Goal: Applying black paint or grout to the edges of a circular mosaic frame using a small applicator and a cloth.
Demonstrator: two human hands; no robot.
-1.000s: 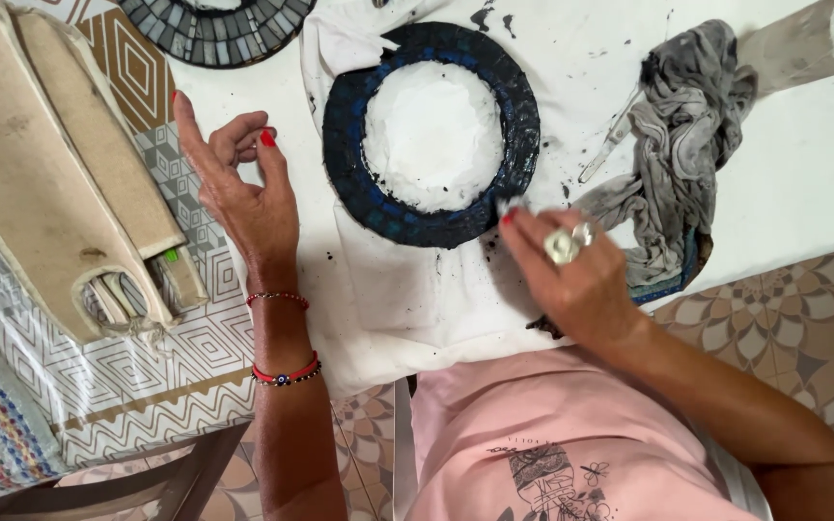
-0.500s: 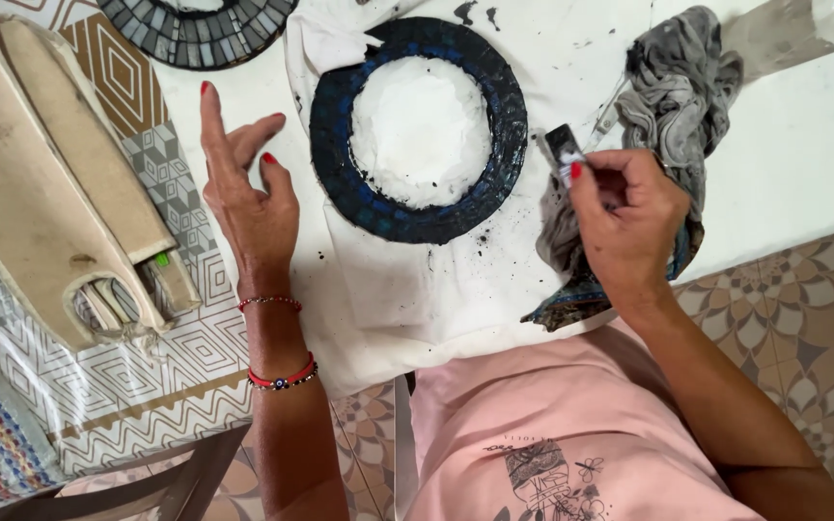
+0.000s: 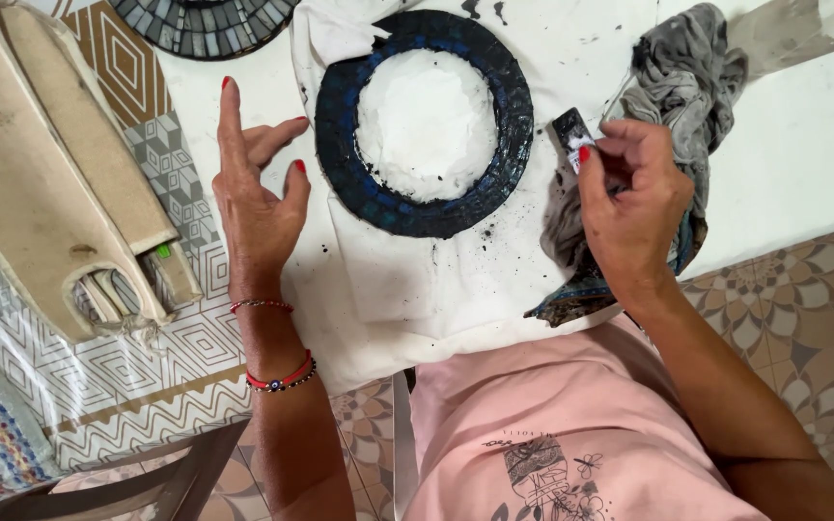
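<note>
Our left hand (image 3: 258,193) hovers open beside the blue mosaic ring (image 3: 424,121); our right hand (image 3: 629,198) pinches a small dark tile (image 3: 571,130) over a grey rag (image 3: 682,72).

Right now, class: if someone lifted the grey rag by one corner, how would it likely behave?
The grey rag lies crumpled in soft folds, so it would probably droop limply. It looks thin, so likely light. Dark smears suggest it may be damp or mark the white cloth.
</note>
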